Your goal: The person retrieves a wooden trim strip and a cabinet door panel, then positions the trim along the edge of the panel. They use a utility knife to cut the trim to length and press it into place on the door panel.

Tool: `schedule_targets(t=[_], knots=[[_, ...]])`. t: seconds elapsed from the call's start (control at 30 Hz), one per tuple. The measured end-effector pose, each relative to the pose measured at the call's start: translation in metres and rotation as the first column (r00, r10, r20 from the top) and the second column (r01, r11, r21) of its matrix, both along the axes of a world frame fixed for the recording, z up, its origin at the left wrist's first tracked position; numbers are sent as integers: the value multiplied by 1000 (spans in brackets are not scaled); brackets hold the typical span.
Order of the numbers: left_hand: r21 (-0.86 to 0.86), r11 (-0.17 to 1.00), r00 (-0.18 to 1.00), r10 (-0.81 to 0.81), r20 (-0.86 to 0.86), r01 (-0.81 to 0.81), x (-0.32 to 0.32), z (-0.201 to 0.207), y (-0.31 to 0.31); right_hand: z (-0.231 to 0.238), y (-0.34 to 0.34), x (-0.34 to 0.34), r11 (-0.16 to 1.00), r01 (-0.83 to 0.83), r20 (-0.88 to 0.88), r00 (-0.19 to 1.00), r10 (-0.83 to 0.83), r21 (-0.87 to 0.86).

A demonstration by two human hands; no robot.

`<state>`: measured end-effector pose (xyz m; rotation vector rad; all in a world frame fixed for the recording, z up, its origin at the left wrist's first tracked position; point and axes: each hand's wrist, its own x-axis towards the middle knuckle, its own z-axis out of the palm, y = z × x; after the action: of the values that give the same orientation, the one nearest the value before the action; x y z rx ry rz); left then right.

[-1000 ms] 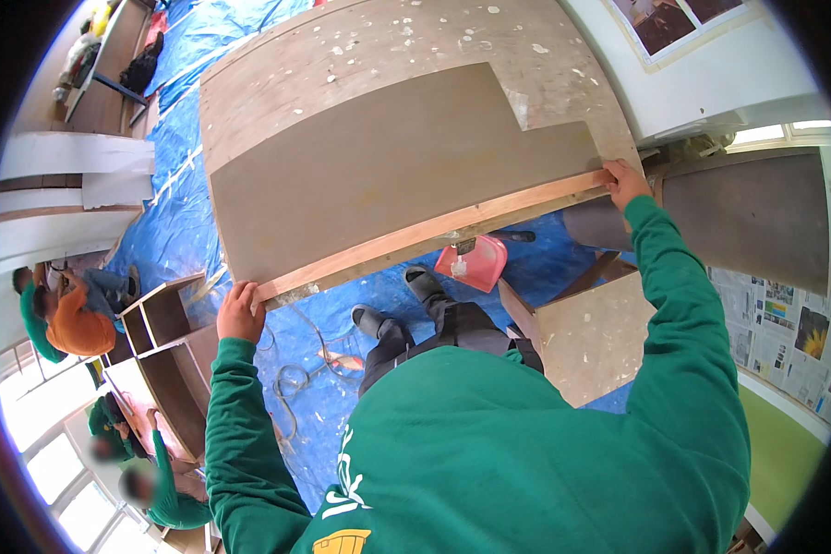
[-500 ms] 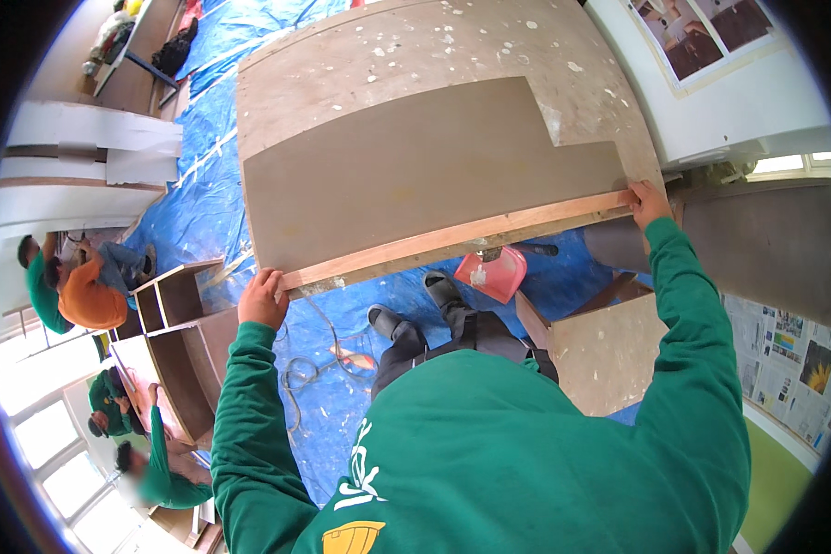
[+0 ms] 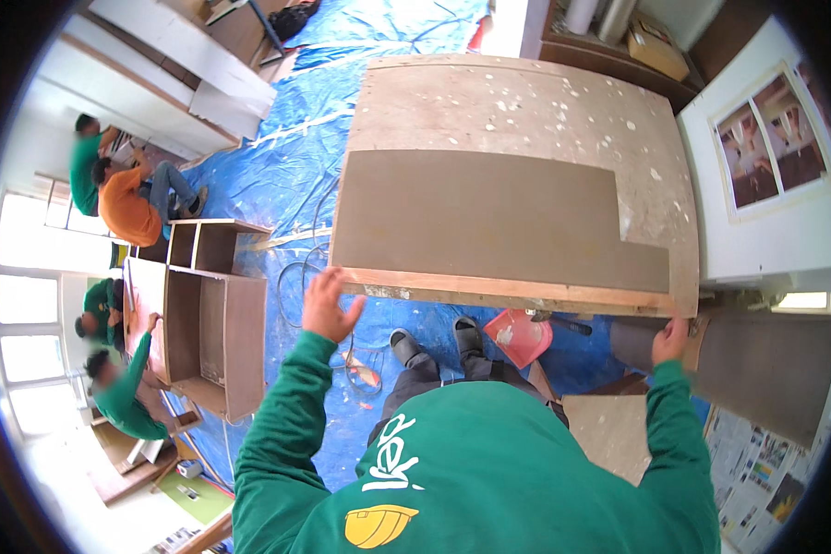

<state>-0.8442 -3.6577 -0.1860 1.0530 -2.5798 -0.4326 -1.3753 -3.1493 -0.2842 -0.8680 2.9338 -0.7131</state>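
Note:
A brown panel with a stepped notch at its right end lies flat on a paint-spotted workbench. Along its near edge runs a pale wooden strip. My left hand is open at the strip's left end, its fingers spread and thumb apart, closing round nothing. Just below the bench's near right corner is my right hand, close to the strip's right end. Its fingers are partly hidden and blurred, so their grip is unclear.
Below the bench, a pink dustpan and a cable lie on blue sheeting. A brown board stands to the right. At left is an open cabinet; several people work beyond it, one in an orange top.
My left hand has let go of the strip's end and spread its fingers. My right hand has drawn back from the other end. The view has shifted, showing more of the left side.

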Motion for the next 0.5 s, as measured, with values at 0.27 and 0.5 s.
schedule_targets(t=[0.27,0.5], knots=[[979,166,946,283,-161,117,23,16,154,8,-57,153,871,-490,752,590,295,43],[947,44,926,200,-320,318,48,139,161,-8,-151,172,671,-738,814,434,387,75]])
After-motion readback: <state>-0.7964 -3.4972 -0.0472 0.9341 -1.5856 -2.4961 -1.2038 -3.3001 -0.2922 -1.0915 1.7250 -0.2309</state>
